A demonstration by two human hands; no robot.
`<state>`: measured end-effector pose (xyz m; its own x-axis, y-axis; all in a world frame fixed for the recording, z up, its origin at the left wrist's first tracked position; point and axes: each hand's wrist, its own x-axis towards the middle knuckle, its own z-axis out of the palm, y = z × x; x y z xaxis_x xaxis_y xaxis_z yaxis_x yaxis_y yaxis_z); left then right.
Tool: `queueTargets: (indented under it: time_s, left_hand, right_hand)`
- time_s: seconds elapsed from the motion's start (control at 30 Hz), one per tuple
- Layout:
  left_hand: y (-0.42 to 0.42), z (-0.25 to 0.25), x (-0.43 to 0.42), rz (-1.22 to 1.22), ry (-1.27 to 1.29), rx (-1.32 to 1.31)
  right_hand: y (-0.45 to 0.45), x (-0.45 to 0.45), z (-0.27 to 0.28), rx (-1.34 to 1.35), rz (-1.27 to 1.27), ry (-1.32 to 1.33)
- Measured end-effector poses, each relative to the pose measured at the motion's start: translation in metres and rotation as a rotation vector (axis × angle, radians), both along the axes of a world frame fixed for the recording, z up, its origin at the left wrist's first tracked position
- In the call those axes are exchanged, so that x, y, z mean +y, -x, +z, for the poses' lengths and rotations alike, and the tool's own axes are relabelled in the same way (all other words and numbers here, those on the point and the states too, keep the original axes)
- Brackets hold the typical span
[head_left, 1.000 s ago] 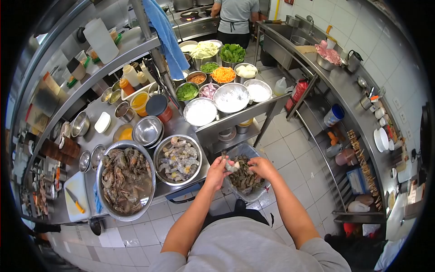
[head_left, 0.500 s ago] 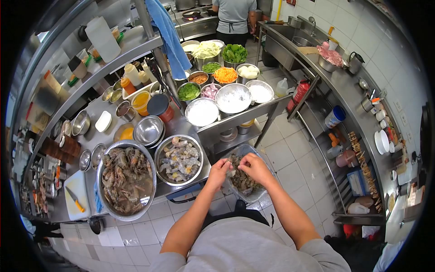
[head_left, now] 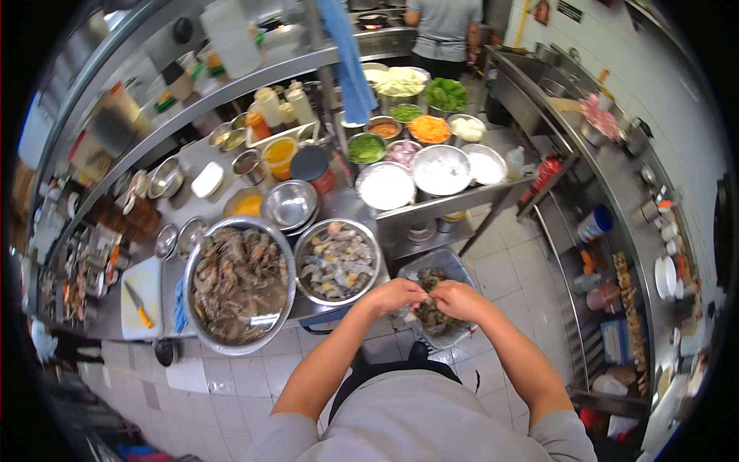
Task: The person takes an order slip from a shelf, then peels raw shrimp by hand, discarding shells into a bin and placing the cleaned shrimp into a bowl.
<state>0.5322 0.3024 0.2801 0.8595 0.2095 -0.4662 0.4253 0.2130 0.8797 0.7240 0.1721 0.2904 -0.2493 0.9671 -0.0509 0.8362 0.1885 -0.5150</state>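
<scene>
My left hand (head_left: 396, 296) and my right hand (head_left: 457, 300) meet fingertip to fingertip over a clear plastic bin (head_left: 459, 266). Both are closed in a pinch; a small pale-grey piece shows below the left fingers, too blurred to name surely. Dark shrimp shells and heads (head_left: 440, 322) lie in the bin. Left of my hands a round steel bowl (head_left: 376, 240) holds peeled grey shrimp (head_left: 336, 266). Further left, a larger steel basin (head_left: 291, 289) holds whole brown shrimp (head_left: 235, 273) in murky liquid.
A white cutting board (head_left: 143, 277) bears a knife with an orange handle (head_left: 145, 317). Bowls of flour (head_left: 385, 185), shredded carrot (head_left: 429, 129) and greens stand beyond the bin. A person (head_left: 446, 35) stands at the back. Steel shelves (head_left: 566, 254) line the right.
The view has turned, so the counter appears further right. My right hand has come from the bin to meet my left. The pale shrimp seen earlier in my left hand is now mostly hidden.
</scene>
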Motion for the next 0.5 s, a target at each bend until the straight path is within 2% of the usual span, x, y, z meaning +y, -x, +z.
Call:
queueTargets:
  time_s: [0.07,0.1,0.17,0.27,0.47,0.5]
  left_hand:
    - [0.003,-0.001,0.004,-0.004,-0.022,-0.011]
    - [0.005,0.001,0.006,-0.006,-0.020,0.013]
    - [0.010,0.006,0.007,-0.043,-0.023,0.036]
    - [0.019,0.000,0.008,-0.102,-0.011,0.009]
    - [0.044,-0.004,0.016,-0.069,0.003,-0.005]
    - [0.048,-0.003,0.016,-0.051,0.009,0.003]
  right_hand:
    - [0.000,0.001,-0.004,0.287,-0.080,-0.063]
    - [0.004,0.002,0.001,0.293,-0.045,-0.061]
    - [0.011,0.003,0.016,0.413,-0.139,0.103]
    - [0.020,0.008,0.016,0.447,-0.188,0.253]
    - [0.048,0.027,0.026,0.299,0.004,0.000]
    - [0.054,0.031,0.032,0.187,0.023,-0.040]
